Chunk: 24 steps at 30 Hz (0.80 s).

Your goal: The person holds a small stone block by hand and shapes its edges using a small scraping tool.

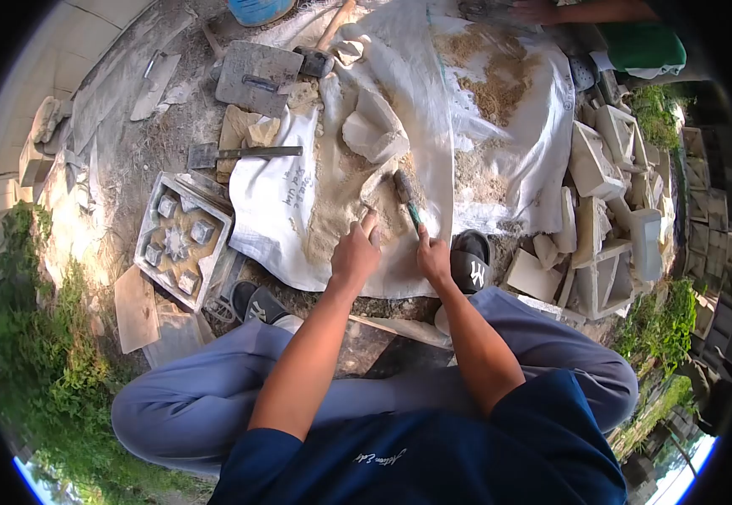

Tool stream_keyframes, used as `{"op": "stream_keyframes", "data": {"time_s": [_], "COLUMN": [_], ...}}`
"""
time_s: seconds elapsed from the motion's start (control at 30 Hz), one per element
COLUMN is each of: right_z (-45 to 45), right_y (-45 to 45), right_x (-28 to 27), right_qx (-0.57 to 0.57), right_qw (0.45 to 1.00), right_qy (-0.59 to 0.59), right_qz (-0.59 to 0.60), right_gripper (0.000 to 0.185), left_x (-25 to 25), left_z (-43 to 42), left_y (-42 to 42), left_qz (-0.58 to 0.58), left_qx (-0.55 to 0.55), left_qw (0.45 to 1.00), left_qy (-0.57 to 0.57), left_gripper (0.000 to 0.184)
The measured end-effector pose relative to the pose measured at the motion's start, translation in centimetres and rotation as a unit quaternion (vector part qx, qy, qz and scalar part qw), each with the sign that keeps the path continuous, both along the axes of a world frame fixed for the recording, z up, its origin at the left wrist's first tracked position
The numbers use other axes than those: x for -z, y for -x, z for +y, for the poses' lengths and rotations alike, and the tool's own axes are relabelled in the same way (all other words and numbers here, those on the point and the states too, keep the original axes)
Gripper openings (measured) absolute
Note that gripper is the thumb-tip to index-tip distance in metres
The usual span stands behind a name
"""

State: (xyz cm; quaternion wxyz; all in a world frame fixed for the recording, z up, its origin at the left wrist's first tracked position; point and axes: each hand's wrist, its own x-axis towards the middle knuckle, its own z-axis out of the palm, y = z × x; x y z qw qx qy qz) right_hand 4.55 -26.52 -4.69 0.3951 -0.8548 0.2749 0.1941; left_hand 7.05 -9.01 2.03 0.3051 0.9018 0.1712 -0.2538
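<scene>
My left hand [355,257] is closed over the white sacking, around a small tan piece that I cannot make out clearly. Closed on a green-handled tool [416,217], my right hand [433,257] is just to its right. The tool's sand-coated head [404,186] points forward, beside a pale curved piece [376,183]. Just beyond lies a chunky pale block [374,128]. Sandy powder [330,210] covers much of the white sack [260,223] around both hands.
An ornate mould [182,240], a hammer [248,152] and a square trowel [258,77] lie left. A mallet [315,61] and blue bucket [258,8] are farther ahead. Cast blocks [599,172] are piled right. Another person's arm [606,11] reaches in at top right.
</scene>
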Motion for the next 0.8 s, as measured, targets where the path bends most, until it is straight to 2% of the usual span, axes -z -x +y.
{"op": "stream_keyframes", "data": {"time_s": [0.1,0.17,0.23,0.3,0.33,0.37,0.5,0.57,0.63,0.7,0.8], "right_z": [-0.1,0.4,0.7,0.1,-0.3,-0.4,0.3,0.6,0.5,-0.3,-0.3], "right_y": [-0.2,-0.4,-0.2,0.7,0.9,1.0,-0.3,-0.3,0.3,0.3,-0.1], "right_x": [-1.3,-2.0,-1.7,-0.9,0.3,1.7,-1.7,-1.9,-1.8,0.3,-0.8], "right_qx": [0.008,0.028,0.041,-0.002,-0.017,-0.012,0.008,0.015,0.012,-0.033,-0.039], "right_qw": [0.999,0.99,0.972,0.988,0.998,0.999,0.998,0.995,0.985,0.999,0.998], "right_qy": [-0.031,-0.07,-0.12,-0.036,-0.016,0.003,-0.025,-0.042,-0.041,-0.003,-0.007], "right_qz": [-0.037,-0.121,-0.2,-0.148,-0.054,-0.03,-0.063,-0.089,-0.166,-0.025,-0.041], "right_gripper": [0.072,0.069,0.067,0.068,0.07,0.072,0.072,0.07,0.067,0.068,0.069], "left_x": [0.2,-1.1,0.2,1.0,1.0,1.0,-0.4,-1.5,-1.2,-0.7,0.5], "left_z": [0.3,0.1,0.4,0.3,0.2,0.1,0.1,0.0,0.1,0.0,0.2], "left_y": [0.0,-0.2,0.1,0.1,0.1,0.0,-0.1,-0.5,-0.1,-0.4,-0.5], "left_qz": [-0.034,-0.015,-0.018,-0.033,-0.027,-0.022,-0.035,0.012,0.004,-0.017,-0.08], "left_qx": [0.03,0.042,0.054,0.074,0.062,0.049,0.052,0.036,0.036,0.044,0.065], "left_qw": [0.999,0.999,0.998,0.997,0.998,0.999,0.998,0.999,0.999,0.999,0.995], "left_qy": [0.022,-0.002,-0.001,0.002,0.004,0.005,0.006,-0.005,0.005,0.016,0.016], "left_gripper": [0.039,0.037,0.035,0.035,0.034,0.033,0.032,0.038,0.041,0.044,0.047]}}
